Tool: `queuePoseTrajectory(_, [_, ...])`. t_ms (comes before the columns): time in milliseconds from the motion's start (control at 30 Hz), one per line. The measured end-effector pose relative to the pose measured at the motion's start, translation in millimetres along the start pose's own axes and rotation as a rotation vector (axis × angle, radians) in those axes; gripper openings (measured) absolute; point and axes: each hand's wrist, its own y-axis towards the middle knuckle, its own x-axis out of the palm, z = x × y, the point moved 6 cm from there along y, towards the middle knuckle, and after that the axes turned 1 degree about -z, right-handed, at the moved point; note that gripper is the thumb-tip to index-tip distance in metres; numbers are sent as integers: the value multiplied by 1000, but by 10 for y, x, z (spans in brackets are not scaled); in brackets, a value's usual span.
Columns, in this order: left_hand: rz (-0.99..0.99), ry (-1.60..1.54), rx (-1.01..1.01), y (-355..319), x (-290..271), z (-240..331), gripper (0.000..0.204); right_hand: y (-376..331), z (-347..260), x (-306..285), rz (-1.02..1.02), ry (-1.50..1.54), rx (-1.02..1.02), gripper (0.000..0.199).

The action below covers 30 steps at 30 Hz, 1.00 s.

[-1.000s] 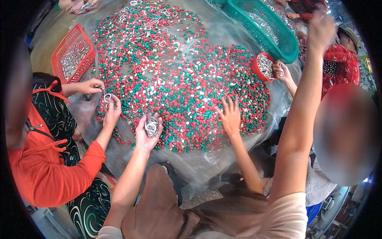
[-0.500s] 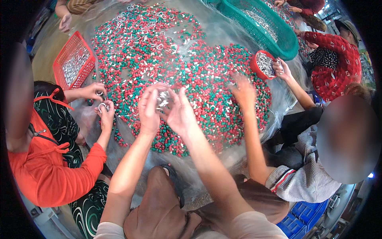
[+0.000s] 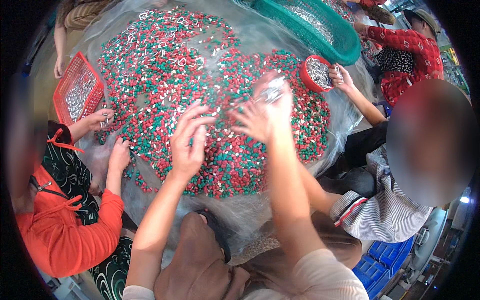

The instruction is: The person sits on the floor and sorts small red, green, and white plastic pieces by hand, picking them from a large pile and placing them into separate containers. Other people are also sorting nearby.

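Translucent plastic sheeting spreads between several people, its far edge running up out of sight. Most of it is covered by a broad pile of small red, green and white pieces, with pale loops scattered toward the far edge. A long green basket stands by the far right corner, a red basket by the left edge, both holding similar loops. Near the right edge is a smaller red bowl, also filled; a neighbour's hand is at its rim.

Over the pile, left of the sheet's middle, the left hand has its fingers loosely bent and apart, with nothing visible in them. Farther right, the right hand grasps a bunch of silvery loops above the pieces.

A loose grip could let loops slip back among the pieces, and the crowding invites a knock: the striped-shirt worker's forearm passes behind the right forearm.

Blur smears the right hand, so its exact finger positions and the loop count are unclear. The spread fingers just left of it probably belong to that worker; overlap obscures the join.
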Motion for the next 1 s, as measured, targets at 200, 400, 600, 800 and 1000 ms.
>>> queuePoseTrajectory(200, [64,-82,-245,-311,-237,-382,23,510,-1843,755,49,-644,-400,21])
queuePoseTrajectory(400, [96,-139,-431,-522,-368,-626,24,470,-2321,1208,633,-2261,-1068,28])
queuePoseTrajectory(600, [34,-107,-491,-536,-190,-755,24,803,-2530,779,372,-3225,-1630,23])
queuePoseTrajectory(800, [28,-64,-556,-495,-102,-766,22,879,-2679,772,324,-3199,-1477,25])
queuePoseTrajectory(1000, [75,-83,-529,-522,-210,-1009,22,757,-2079,925,379,-3338,-1401,29])
